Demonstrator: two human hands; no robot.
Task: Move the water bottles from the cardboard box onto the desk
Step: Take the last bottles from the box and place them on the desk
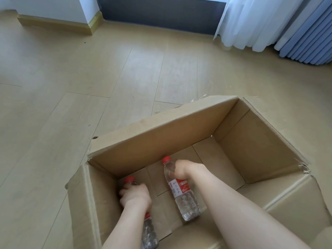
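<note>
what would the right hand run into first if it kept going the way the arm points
Probably the far wall of the cardboard box. The right hand, wrapped round a water bottle, points forward and down into the box, so it might meet the box floor first; depth is unclear.

Open cardboard box [161,133] sits on the floor. Inside, two clear bottles: right bottle [181,191] (red cap, red-white label), left bottle [149,232] largely hidden.

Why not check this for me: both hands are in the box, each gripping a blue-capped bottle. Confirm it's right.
Not quite: the caps are red, not blue. The head view shows the left hand and right hand in the box, each with its grip on a bottle.
</note>
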